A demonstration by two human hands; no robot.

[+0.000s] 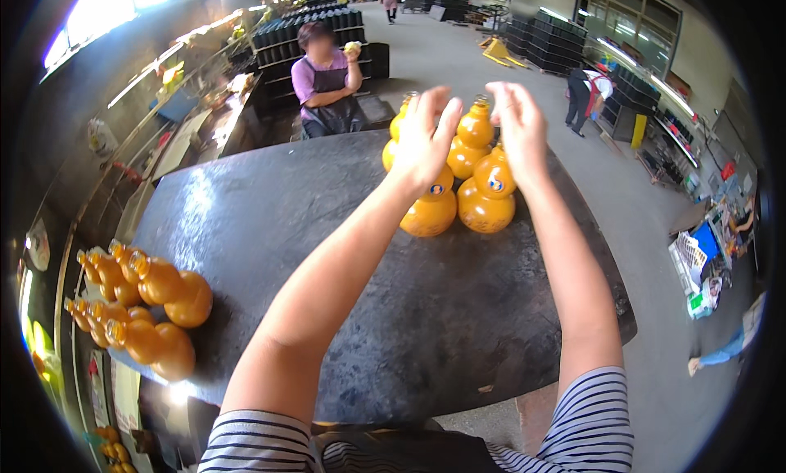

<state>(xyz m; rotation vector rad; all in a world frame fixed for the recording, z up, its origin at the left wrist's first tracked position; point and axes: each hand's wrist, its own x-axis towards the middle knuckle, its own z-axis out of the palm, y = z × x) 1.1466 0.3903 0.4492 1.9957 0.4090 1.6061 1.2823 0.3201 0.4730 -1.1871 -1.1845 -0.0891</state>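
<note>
Several gourd-shaped orange bottles stand upright in a cluster at the far side of the dark table [270,203]. My left hand [426,137] is raised at the cluster's left side, its fingers stretched out and partly hiding the bottles behind it. On the other side my right hand [521,129] is held up, fingers extended, beside the tops of the right-hand bottles. Between the palms shows a back bottle [471,133] with its neck up. A front right bottle [487,207] and a front left bottle [429,217] carry small round labels. Whether either palm touches the glass, I cannot tell.
Another group of orange gourd bottles [168,289] stands at the table's left edge. Beyond the table sits a person [327,88] in a dark apron, holding something pale. At the right another person [588,96] bends by stacked dark crates [547,43]. A yellow pallet jack [501,54] stands behind.
</note>
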